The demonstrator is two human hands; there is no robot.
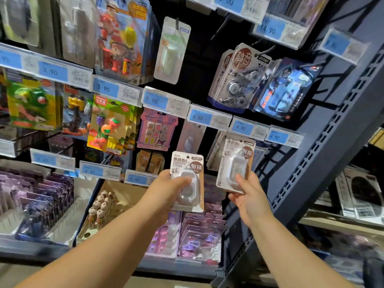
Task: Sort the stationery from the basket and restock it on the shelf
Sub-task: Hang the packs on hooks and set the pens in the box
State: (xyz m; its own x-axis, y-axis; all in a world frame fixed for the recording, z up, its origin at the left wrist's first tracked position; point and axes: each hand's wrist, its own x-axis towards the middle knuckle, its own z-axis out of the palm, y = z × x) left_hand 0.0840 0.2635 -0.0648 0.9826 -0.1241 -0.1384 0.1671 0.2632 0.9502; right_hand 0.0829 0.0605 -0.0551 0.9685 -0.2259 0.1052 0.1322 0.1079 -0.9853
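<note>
By the shelf [324, 146] — left hand [166, 191], right hand [248, 197] aloft — pack [187, 163] each

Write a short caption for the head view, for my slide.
Left hand grips one correction tape pack, right hand a second pack, facing the stationery shelf.

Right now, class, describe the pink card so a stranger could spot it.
On the dark shelving, find the central 9.90 tag. The pink card hangs just below it. Unlike the yellow-green fruit eraser pack to its left, it shows rows of small squares.
</note>
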